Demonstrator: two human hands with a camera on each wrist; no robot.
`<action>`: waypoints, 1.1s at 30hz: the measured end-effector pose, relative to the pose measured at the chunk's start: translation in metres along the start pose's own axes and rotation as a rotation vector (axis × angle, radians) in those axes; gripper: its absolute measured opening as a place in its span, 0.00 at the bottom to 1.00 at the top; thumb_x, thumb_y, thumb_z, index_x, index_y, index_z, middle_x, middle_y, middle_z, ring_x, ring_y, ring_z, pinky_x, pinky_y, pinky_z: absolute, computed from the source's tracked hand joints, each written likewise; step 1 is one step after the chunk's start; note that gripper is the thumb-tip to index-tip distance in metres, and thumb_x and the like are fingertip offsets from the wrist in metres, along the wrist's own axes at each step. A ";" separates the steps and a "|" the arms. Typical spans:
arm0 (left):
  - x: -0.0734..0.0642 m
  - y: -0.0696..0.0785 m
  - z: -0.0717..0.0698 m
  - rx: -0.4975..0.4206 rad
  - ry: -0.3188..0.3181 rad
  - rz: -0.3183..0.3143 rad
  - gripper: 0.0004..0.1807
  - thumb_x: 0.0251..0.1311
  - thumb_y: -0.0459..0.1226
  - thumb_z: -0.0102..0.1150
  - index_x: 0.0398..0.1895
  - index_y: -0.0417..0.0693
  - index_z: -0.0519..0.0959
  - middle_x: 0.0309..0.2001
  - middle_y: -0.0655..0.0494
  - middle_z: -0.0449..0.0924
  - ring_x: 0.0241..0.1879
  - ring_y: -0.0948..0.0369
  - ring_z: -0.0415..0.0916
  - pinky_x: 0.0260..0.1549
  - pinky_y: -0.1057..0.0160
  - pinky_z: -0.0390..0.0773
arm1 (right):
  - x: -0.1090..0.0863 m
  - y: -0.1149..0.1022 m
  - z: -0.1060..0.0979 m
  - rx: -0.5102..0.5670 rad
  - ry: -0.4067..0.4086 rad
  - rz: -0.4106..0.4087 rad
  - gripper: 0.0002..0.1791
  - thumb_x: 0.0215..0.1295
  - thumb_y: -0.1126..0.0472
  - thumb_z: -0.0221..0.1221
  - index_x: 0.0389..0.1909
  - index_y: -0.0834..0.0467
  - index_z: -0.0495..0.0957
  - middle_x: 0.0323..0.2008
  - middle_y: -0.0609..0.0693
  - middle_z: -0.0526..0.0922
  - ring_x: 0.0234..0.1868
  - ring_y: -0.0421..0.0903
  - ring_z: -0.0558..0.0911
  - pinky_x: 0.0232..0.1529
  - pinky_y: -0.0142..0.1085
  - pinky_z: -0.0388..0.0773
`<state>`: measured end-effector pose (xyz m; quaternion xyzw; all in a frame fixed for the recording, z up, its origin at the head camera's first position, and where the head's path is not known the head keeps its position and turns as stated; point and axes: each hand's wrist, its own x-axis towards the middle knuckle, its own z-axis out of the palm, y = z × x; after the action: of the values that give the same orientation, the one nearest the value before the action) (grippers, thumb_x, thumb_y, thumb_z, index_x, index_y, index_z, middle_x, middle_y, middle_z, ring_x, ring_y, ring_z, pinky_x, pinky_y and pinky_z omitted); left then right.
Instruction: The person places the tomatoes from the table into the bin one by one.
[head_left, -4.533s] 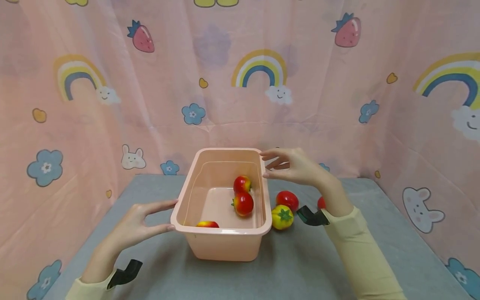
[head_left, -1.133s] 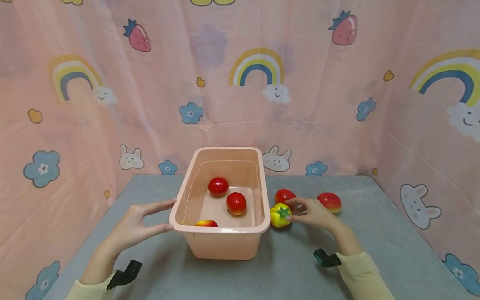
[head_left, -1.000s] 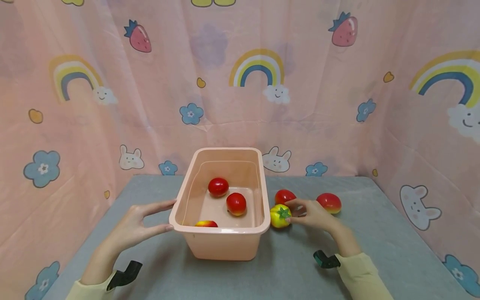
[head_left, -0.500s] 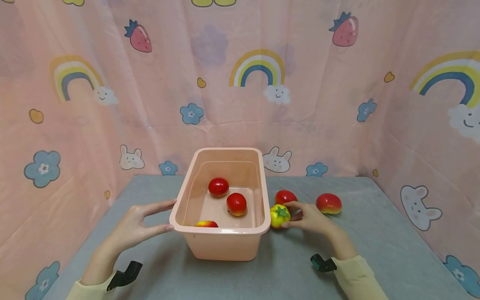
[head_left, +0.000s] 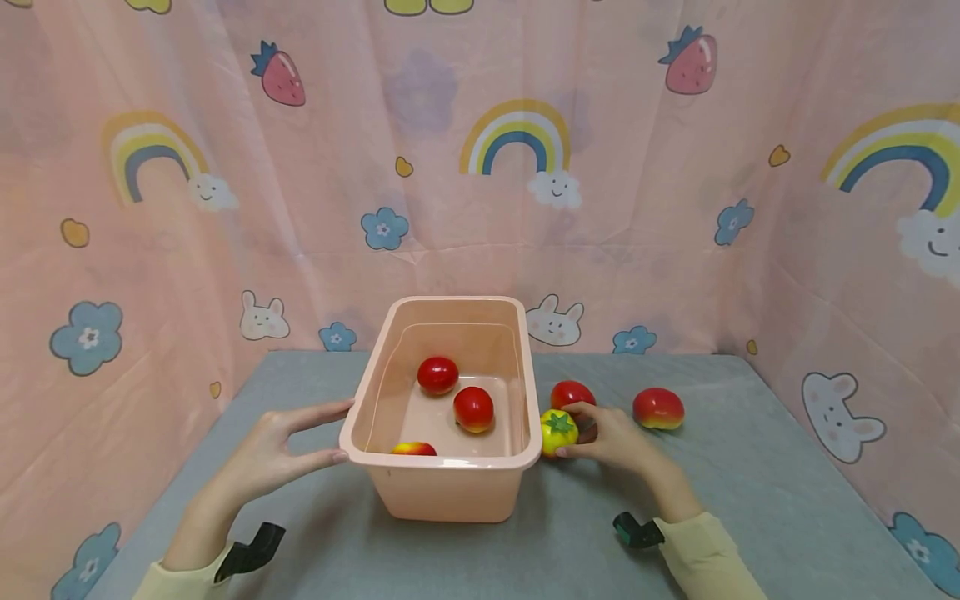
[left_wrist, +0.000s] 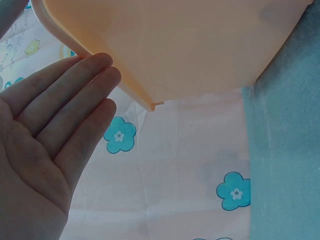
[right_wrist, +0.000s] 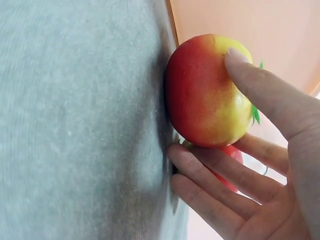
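tub (head_left: 446, 493), left fingers (head_left: 318, 414) straight against its rim (head_left: 442, 460), hides most of one fruit (head_left: 413, 448); right fingers (right_wrist: 260, 87) pinch a leafy fruit (head_left: 558, 433).

From above, the head view faces forward and down; both wrist views, close, rolled sideways, share its central bin (head_left: 450, 490).

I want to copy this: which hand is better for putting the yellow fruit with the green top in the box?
Probably the right hand: it holds the fruit beside the box. The left hand is across the box, away from the fruit.
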<state>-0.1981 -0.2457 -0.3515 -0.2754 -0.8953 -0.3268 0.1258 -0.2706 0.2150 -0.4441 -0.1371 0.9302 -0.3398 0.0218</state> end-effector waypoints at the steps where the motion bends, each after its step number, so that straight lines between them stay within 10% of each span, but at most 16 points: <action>1: 0.000 0.000 0.000 0.002 0.000 -0.001 0.30 0.49 0.46 0.71 0.58 0.58 0.77 0.55 0.66 0.79 0.55 0.63 0.77 0.50 0.49 0.78 | 0.000 0.000 0.000 0.001 0.001 -0.003 0.42 0.41 0.40 0.72 0.58 0.55 0.73 0.49 0.53 0.82 0.39 0.45 0.83 0.40 0.39 0.83; 33: -0.001 0.002 -0.001 -0.009 -0.007 -0.014 0.29 0.50 0.47 0.70 0.59 0.57 0.77 0.55 0.64 0.79 0.55 0.59 0.77 0.49 0.46 0.77 | -0.002 -0.005 0.002 0.020 0.038 -0.015 0.37 0.38 0.43 0.75 0.49 0.55 0.73 0.45 0.52 0.83 0.36 0.43 0.81 0.37 0.36 0.83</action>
<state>-0.1967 -0.2453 -0.3503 -0.2708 -0.8963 -0.3305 0.1190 -0.2673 0.2109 -0.4429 -0.1374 0.9259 -0.3518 0.0031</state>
